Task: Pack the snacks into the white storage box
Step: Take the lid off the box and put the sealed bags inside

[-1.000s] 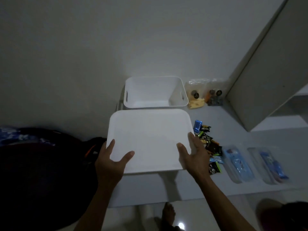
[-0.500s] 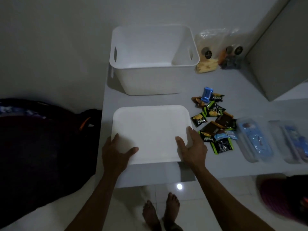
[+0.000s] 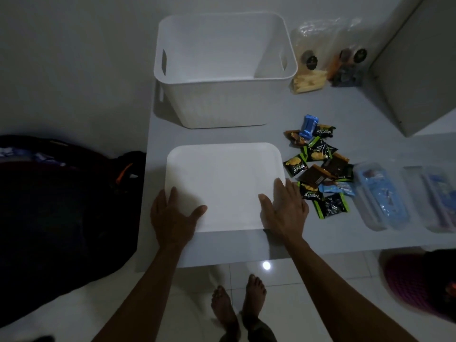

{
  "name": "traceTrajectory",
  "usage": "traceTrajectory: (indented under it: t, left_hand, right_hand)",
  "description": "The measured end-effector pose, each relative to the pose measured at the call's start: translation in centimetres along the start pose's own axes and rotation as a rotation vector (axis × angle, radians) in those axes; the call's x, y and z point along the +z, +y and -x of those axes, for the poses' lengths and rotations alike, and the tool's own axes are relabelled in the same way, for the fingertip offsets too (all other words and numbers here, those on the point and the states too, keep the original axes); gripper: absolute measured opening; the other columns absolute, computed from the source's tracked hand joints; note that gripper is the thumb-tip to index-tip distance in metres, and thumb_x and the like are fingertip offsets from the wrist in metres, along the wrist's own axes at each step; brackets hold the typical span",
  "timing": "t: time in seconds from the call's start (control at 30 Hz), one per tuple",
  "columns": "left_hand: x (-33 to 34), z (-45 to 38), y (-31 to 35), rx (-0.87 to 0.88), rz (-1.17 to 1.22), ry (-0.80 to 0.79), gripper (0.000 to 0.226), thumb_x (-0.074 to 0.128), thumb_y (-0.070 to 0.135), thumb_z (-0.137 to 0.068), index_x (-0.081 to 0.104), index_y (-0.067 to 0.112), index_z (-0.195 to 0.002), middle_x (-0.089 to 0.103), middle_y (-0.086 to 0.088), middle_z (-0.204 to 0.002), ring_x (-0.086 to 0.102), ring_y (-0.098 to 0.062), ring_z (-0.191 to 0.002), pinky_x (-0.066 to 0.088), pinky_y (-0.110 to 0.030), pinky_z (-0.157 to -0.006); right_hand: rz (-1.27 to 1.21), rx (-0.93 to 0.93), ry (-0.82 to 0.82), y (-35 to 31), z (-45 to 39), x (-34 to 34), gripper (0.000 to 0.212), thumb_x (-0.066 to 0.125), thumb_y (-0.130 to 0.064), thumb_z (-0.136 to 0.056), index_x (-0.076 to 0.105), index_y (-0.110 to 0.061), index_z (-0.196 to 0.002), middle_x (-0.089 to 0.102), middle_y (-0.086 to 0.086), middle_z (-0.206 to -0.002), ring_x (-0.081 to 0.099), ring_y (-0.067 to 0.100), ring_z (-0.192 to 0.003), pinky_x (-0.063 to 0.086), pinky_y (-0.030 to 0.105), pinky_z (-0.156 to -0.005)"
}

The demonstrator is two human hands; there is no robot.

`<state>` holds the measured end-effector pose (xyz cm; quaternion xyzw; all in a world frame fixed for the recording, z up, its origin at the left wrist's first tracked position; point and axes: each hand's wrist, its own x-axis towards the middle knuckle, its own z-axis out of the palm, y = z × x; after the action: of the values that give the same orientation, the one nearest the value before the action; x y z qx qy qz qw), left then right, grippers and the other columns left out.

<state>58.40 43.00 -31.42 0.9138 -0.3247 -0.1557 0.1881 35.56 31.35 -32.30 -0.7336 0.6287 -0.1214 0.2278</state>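
The white storage box (image 3: 222, 80) stands open and empty at the back of the grey table (image 3: 328, 239). In front of it its flat white lid (image 3: 222, 183) lies on the table. My left hand (image 3: 172, 218) rests on the lid's near left corner, thumb spread across the top. My right hand (image 3: 283, 211) lies flat on the near right corner, fingers straight. A pile of small snack packets (image 3: 318, 169), black, green, brown and blue, lies just right of the lid, touching my right hand's side.
Two clear trays with blue packs (image 3: 380, 196) (image 3: 436, 198) lie at the right. Clear bags of food (image 3: 308, 67) stand behind, beside a grey cabinet (image 3: 417, 70). A dark bag (image 3: 61, 206) sits left of the table. My bare feet are below the table's edge.
The lid came down from in front of me onto the table ahead of the box. My fingers went from under its edges to on top. The view tilted downward.
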Motion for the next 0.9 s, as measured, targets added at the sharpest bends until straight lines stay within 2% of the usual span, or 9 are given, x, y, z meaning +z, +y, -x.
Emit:
traceTrajectory:
  t: [0.1, 0.2, 0.33, 0.43, 0.53, 0.7, 0.77, 0.83, 0.9]
  left_hand:
    - [-0.3, -0.2, -0.1, 0.007, -0.008, -0.040, 0.097, 0.071, 0.063, -0.071, 0.037, 0.017, -0.148, 0.028, -0.015, -0.156, 0.021, -0.033, -0.143, 0.018, -0.043, -0.118]
    - [-1.4, 0.2, 0.3, -0.028, 0.024, -0.101, 0.095, 0.071, 0.065, -0.070, 0.038, 0.021, -0.147, 0.025, -0.014, -0.157, 0.021, -0.033, -0.144, 0.021, -0.044, -0.118]
    - [-3.7, 1.5, 2.3, -0.016, 0.086, -0.101, 0.087, 0.075, 0.060, -0.070, 0.047, 0.019, -0.142, 0.031, -0.016, -0.154, 0.028, -0.035, -0.141, 0.027, -0.047, -0.114]
    - [-5.0, 2.4, 4.4, 0.040, 0.215, -0.077, 0.082, 0.082, 0.053, -0.066, 0.058, 0.010, -0.131, 0.044, -0.023, -0.144, 0.039, -0.038, -0.134, 0.035, -0.049, -0.110]
    - [-6.6, 3.3, 7.7, 0.052, 0.314, -0.120, 0.083, 0.077, 0.060, -0.067, 0.056, 0.015, -0.133, 0.042, -0.014, -0.148, 0.038, -0.030, -0.137, 0.032, -0.047, -0.113]
    - [-9.1, 4.4, 14.0, 0.158, 0.438, -0.137, 0.074, 0.076, 0.052, -0.074, 0.052, 0.018, -0.136, 0.040, -0.009, -0.150, 0.042, -0.028, -0.134, 0.037, -0.049, -0.110]
    - [-9.7, 4.7, 16.9, 0.210, 0.456, -0.120, 0.069, 0.077, 0.047, -0.076, 0.055, 0.016, -0.133, 0.045, -0.009, -0.146, 0.042, -0.027, -0.134, 0.036, -0.047, -0.111]
    - [-10.1, 4.7, 20.0, 0.265, 0.474, -0.106, 0.063, 0.077, 0.041, -0.078, 0.057, 0.013, -0.131, 0.049, -0.010, -0.142, 0.043, -0.026, -0.133, 0.034, -0.040, -0.112]
    - [-10.3, 4.4, 23.5, 0.322, 0.512, -0.090, 0.056, 0.078, 0.034, -0.078, 0.060, 0.012, -0.127, 0.054, -0.010, -0.136, 0.047, -0.025, -0.129, 0.034, -0.031, -0.107]
  right_hand:
    - [-0.012, -0.008, -0.063, -0.2, -0.1, -0.8, 0.075, 0.033, -0.065, -0.087, 0.036, -0.020, -0.147, 0.028, 0.010, -0.159, 0.016, 0.026, -0.149, 0.021, 0.055, -0.113]
    - [-0.076, -0.010, -0.094, -0.4, -0.1, -2.3, 0.072, 0.043, -0.061, -0.089, 0.040, -0.019, -0.146, 0.033, 0.010, -0.157, 0.024, 0.027, -0.146, 0.031, 0.052, -0.111]
    - [-0.220, 0.010, -0.092, -1.4, 0.9, -5.2, 0.063, 0.057, -0.045, -0.095, 0.040, -0.017, -0.148, 0.035, 0.009, -0.157, 0.029, 0.025, -0.145, 0.031, 0.043, -0.115]
    - [-0.347, 0.050, -0.036, -2.3, 2.0, -8.1, 0.058, 0.064, -0.034, -0.093, 0.047, -0.011, -0.143, 0.047, 0.011, -0.148, 0.045, 0.027, -0.134, 0.039, 0.034, -0.107]
    - [-0.399, 0.077, 0.004, -3.1, 2.9, -11.4, 0.054, 0.064, -0.032, -0.093, 0.050, -0.011, -0.140, 0.053, 0.010, -0.142, 0.050, 0.025, -0.128, 0.037, 0.025, -0.096]
    - [-0.450, 0.083, 0.081, -3.4, 2.6, -16.6, 0.047, 0.065, -0.032, -0.092, 0.056, -0.014, -0.135, 0.064, 0.007, -0.125, 0.059, 0.023, -0.115, 0.047, 0.033, -0.098]
    - [-0.487, 0.080, 0.115, -3.2, 1.8, -18.9, 0.037, 0.066, -0.029, -0.091, 0.062, -0.016, -0.126, 0.068, 0.001, -0.104, 0.064, 0.019, -0.098, 0.051, 0.020, -0.084]
    - [-0.506, 0.072, 0.131, -3.0, 0.6, -21.4, 0.033, 0.065, -0.031, -0.091, 0.063, -0.022, -0.123, 0.067, -0.003, -0.103, 0.063, 0.011, -0.089, 0.048, 0.009, -0.076]
    - [-0.512, 0.060, 0.159, -2.3, -1.6, -23.8, 0.035, 0.066, -0.036, -0.090, 0.063, -0.028, -0.123, 0.066, -0.006, -0.114, 0.063, 0.009, -0.096, 0.051, 0.020, -0.082]
